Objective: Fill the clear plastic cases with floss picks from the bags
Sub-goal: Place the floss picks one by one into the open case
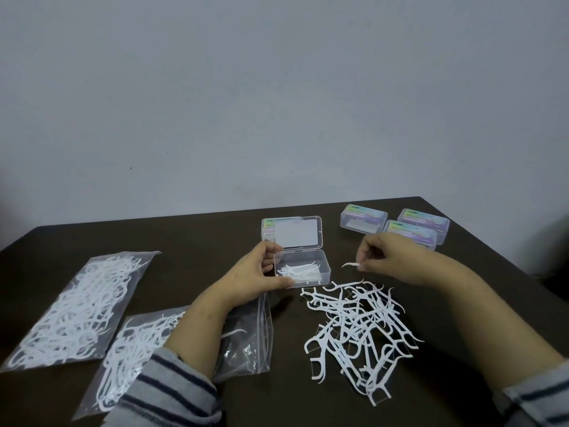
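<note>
An open clear plastic case (323, 266) sits mid-table with its lid (292, 232) raised and a few white floss picks lying inside. My left hand (257, 277) grips the case's left end between thumb and fingers. My right hand (389, 257) pinches a single white floss pick (350, 265) just right of the case, above the table. A loose pile of floss picks (358, 329) lies in front of my right hand. Two clear bags hold more picks: a full bag (80, 306) at far left and a second bag (138, 349) partly under my left forearm.
Three closed clear cases (363, 217) with colourful labels stand at the back right, near the table's far edge. Another closed case (267, 234) sits behind the open lid. The dark table (191, 241) ends at a plain wall behind.
</note>
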